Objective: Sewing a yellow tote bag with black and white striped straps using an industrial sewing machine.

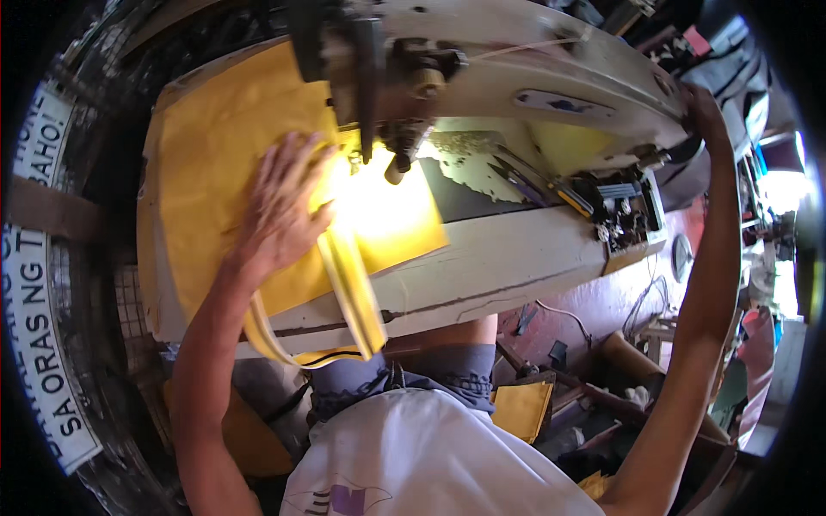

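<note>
My left hand [282,205] lies flat, fingers spread, on a large yellow sheet of fabric [211,138] on the sewing machine's bed. A yellow strap with dark and pale edge stripes [354,292] runs from beneath the lit needle area and loops over the table's front edge. The sewing machine [551,103] stands across the table, its dark needle parts [400,142] over the fabric just right of my left hand. At the machine's right end, my right hand [707,116] is curled over the dark handwheel [686,155]; its fingertips are partly hidden.
Pointed tools [520,176] and a yellow-and-black cutter [572,198] lie under the machine's arm. Beside them is a tray of small parts [624,202]. More yellow pieces [522,408] lie below right, among clutter. A lettered sign [52,344] hangs at left.
</note>
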Available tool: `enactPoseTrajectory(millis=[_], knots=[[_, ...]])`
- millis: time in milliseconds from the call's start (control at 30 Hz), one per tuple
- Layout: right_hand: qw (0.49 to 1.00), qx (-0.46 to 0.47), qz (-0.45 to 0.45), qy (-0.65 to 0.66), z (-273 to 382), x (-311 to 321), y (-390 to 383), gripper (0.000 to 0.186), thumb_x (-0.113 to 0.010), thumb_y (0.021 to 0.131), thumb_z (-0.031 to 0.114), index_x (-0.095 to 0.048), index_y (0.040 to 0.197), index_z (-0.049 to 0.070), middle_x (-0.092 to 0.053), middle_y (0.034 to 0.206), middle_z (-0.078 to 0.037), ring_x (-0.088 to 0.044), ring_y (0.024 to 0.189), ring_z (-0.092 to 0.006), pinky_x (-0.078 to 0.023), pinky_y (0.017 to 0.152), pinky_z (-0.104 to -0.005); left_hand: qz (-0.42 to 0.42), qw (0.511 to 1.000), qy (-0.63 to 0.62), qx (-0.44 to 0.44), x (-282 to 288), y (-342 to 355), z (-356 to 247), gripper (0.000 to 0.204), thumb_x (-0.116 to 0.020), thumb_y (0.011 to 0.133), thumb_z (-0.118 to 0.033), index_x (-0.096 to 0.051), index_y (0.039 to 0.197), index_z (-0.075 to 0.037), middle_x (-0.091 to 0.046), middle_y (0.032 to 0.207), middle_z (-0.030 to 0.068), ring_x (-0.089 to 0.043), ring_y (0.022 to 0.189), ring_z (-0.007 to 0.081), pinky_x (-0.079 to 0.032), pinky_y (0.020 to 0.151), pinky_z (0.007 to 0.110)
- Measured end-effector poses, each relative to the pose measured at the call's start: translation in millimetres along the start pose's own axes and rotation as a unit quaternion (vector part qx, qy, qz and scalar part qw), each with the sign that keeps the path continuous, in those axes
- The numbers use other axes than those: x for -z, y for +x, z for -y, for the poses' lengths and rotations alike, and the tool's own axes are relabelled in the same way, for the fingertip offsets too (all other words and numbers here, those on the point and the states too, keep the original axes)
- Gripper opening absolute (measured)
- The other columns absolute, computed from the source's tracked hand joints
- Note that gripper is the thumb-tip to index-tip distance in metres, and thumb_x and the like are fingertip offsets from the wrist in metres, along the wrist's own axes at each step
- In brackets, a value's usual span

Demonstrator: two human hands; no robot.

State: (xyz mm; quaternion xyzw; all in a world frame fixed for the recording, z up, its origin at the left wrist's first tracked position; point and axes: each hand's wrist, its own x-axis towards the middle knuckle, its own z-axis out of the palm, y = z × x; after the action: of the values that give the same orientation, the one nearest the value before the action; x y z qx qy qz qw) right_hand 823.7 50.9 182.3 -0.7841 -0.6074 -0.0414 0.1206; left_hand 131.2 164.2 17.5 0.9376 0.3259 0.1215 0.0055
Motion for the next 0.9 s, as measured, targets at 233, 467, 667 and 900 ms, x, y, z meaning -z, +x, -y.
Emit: enactPoseTrajectory(millis=[233,467,667,900], knots=[[0.967,0.004,-0.212,0.138,23,-41,-36,0.047,-0.064,0.096,0.040,-0.065,0.127,0.004,-0.071,0.117,-0.016,-0.069,0.099,-0.0233,-0.054,0.086,-0.0371,0.047,0.995,0.030,0.081,34,-81,14,0.059,-0.054,0.097,-0.034,-0.044,0.151,-0.014,-0.029,0.161,0.0159,-0.023,0.149,0.0422,-0.015,0.123,0.053],[0.885,-0.231,-0.403,-0.027,147,-48,-95,0.040,-0.058,0.100,0.035,-0.065,0.131,0.010,-0.068,0.115,-0.018,-0.062,0.108,-0.0333,-0.046,0.098,-0.0438,-0.021,0.997,-0.042,0.054,40,-76,3,0.034,-0.061,0.096,-0.023,-0.067,0.126,-0.010,-0.047,0.150,0.0137,-0.038,0.141,0.0395,-0.029,0.118,0.049],[0.945,0.222,-0.237,-0.029,291,-116,-189,0.018,-0.067,0.089,0.004,-0.067,0.107,0.003,-0.066,0.098,-0.014,-0.063,0.091,-0.0347,-0.051,0.079,-0.0427,0.048,0.961,-0.254,0.098,56,-35,0,0.012,-0.068,0.086,-0.009,-0.069,0.090,0.002,-0.064,0.087,0.0145,-0.064,0.087,0.0308,-0.050,0.078,0.039],[0.996,0.031,-0.085,0.023,312,-183,-176,0.030,-0.063,0.089,0.005,-0.065,0.118,0.003,-0.062,0.105,-0.015,-0.059,0.102,-0.0327,-0.049,0.091,-0.0420,0.146,0.841,-0.512,0.091,43,2,36,0.017,-0.071,0.088,-0.015,-0.074,0.095,0.001,-0.073,0.085,0.0054,-0.066,0.080,0.0143,-0.051,0.076,0.030]])
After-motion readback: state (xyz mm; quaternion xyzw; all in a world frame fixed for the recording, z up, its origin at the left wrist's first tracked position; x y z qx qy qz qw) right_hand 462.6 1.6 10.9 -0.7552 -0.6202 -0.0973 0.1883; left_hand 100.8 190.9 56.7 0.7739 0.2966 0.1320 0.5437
